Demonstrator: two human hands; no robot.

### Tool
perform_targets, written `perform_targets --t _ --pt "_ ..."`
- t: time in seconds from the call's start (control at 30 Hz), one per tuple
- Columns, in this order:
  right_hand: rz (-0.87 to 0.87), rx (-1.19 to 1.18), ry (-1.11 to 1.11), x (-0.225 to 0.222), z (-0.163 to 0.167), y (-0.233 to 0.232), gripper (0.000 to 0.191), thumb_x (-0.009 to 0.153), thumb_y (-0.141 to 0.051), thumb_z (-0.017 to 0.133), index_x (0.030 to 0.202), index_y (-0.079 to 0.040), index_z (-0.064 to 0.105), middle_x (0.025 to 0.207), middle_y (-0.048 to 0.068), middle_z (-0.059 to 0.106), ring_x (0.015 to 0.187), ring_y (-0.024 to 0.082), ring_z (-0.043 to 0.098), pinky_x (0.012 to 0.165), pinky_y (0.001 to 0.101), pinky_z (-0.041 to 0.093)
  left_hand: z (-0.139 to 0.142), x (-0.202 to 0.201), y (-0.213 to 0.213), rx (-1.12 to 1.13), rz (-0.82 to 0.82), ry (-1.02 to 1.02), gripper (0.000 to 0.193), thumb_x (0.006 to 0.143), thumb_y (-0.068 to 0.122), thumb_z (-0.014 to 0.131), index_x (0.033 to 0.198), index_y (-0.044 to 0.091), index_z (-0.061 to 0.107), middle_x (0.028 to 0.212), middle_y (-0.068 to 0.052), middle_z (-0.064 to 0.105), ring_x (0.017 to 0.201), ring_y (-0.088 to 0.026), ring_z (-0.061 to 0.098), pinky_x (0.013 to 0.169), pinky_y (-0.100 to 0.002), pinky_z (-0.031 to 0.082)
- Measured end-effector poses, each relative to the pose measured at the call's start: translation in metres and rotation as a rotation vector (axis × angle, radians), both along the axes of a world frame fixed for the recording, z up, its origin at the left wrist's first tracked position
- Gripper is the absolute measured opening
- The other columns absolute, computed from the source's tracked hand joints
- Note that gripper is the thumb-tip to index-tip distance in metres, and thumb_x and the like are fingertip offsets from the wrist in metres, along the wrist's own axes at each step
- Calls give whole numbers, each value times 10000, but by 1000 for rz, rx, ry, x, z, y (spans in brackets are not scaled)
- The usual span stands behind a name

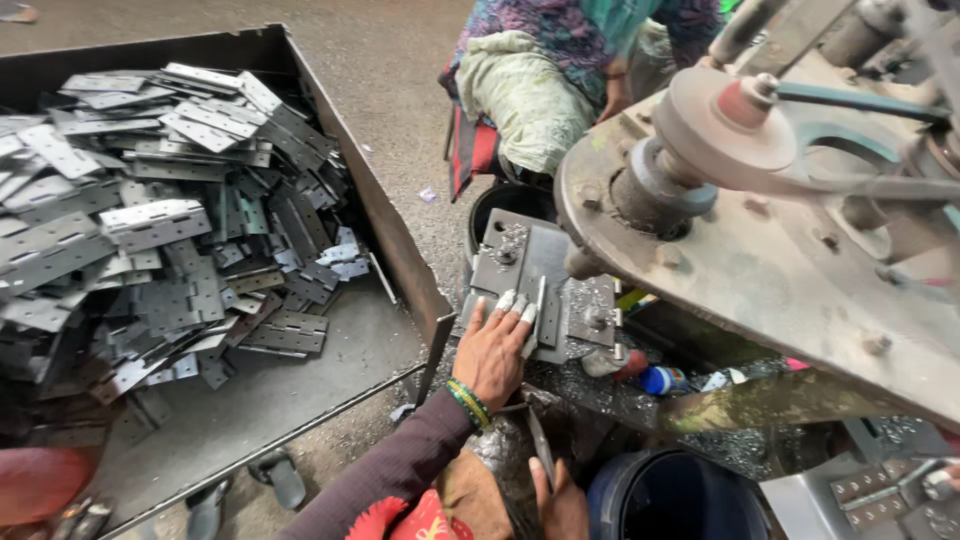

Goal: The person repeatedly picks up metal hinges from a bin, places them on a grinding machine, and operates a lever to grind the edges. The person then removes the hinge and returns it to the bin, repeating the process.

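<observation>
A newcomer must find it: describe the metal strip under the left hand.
Start at the big rusty press machine. Below it lies a dark die plate, where the left hand presses a narrow grey strip. Unlike the wide hinge plates in the tray, it stands alone.

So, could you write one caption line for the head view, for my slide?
Left hand presses a metal strip on the press bed; right hand waits below, beside a bin of hinge plates.

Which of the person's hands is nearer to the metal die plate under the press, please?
Left. The left hand rests on the die plate; the right hand is lower, holding a thin metal strip.
</observation>
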State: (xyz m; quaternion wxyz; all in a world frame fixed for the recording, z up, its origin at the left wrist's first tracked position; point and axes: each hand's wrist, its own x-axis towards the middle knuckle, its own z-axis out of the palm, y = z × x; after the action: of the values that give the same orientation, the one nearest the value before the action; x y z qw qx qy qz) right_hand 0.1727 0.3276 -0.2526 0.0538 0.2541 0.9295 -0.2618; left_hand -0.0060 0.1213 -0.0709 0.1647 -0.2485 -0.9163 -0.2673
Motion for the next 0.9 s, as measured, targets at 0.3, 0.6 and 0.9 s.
perform_targets --t 0.3,0.6,0.9 --pt "121 82 -282 -26 98 14 615 931 -654 482 1167 -118 669 989 300 722 1000 498 675 856 549 539 -1 -14 14 -116 23 -116 555 884 173 579 1420 51 500 1448 -135 552 1436 -301 425 1245 -655 18" --pt "65 36 -30 -12 38 -8 642 894 -633 499 1177 -74 637 939 326 696 947 525 661 822 573 528 -15 -33 28 -211 59 -64 521 922 215 538 1409 31 512 1410 -146 575 1465 -317 401 1247 -630 -15" --pt "114 75 -223 -32 100 9 521 938 -601 533 1066 -110 653 889 314 716 947 520 661 806 580 529 -10 -47 27 -222 57 -102 461 948 156 491 1395 51 531 1372 -116 596 1427 -284 436 1249 -635 -34"
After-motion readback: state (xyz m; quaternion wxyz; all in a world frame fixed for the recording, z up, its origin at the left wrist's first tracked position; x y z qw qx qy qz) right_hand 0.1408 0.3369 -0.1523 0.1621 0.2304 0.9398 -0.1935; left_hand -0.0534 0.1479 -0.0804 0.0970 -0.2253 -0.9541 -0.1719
